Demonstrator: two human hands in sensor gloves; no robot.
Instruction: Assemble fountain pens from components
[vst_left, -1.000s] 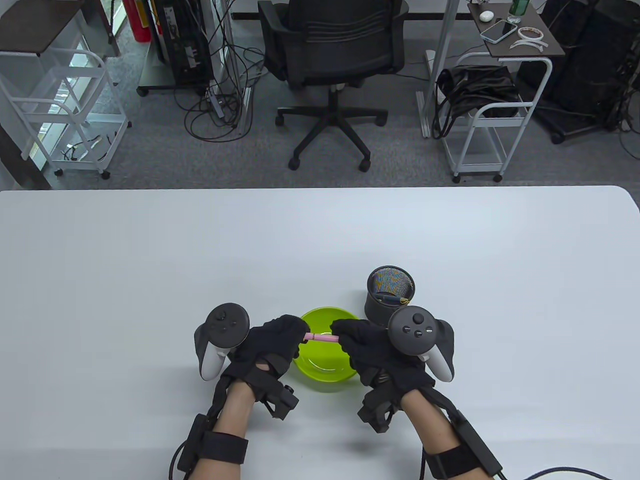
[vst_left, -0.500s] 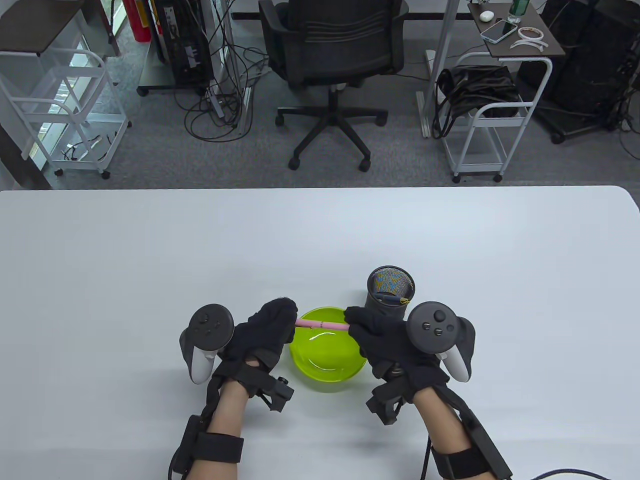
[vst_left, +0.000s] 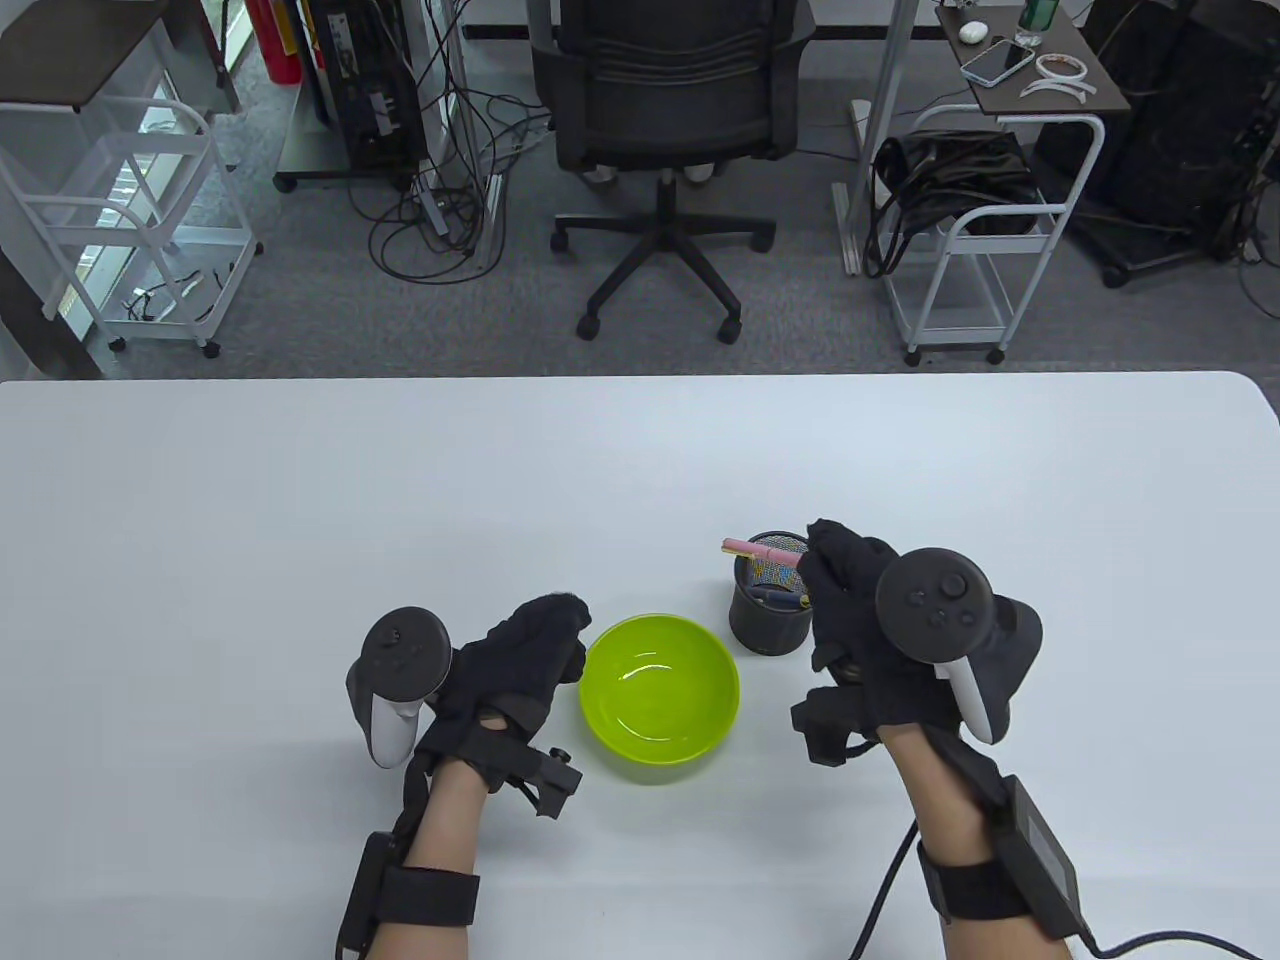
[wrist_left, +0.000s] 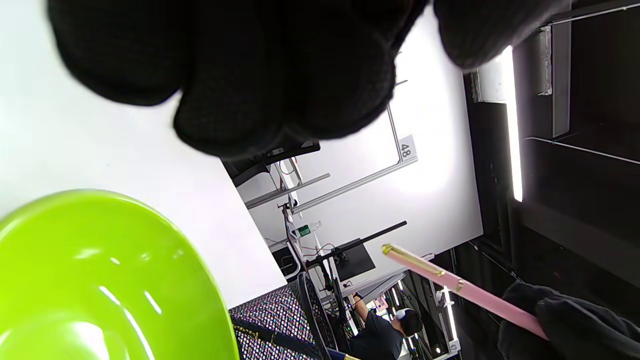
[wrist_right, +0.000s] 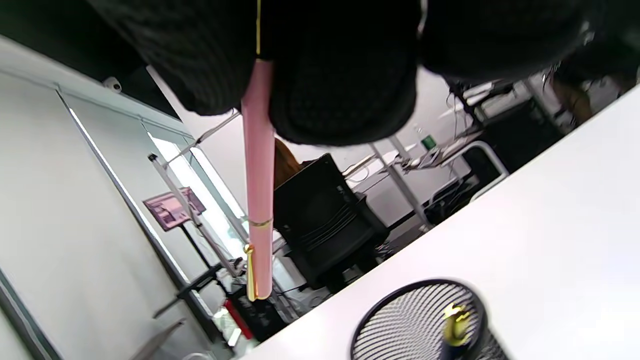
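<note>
- White bench (vst_left: 300, 480), office clutter behind.
- Right hand (vst_left: 850, 610) grips pink pen (vst_left: 760, 549) by one end, capped end out over mesh cup (vst_left: 770, 610); likely for dropping in.
- Left hand (vst_left: 525, 660) holds nothing, fingers loosely curled beside green bowl (vst_left: 660, 700).

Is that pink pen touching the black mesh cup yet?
Apart. In the right wrist view the pink pen, held by the right hand, hangs in the air, clearly separated from the mesh cup.
</note>
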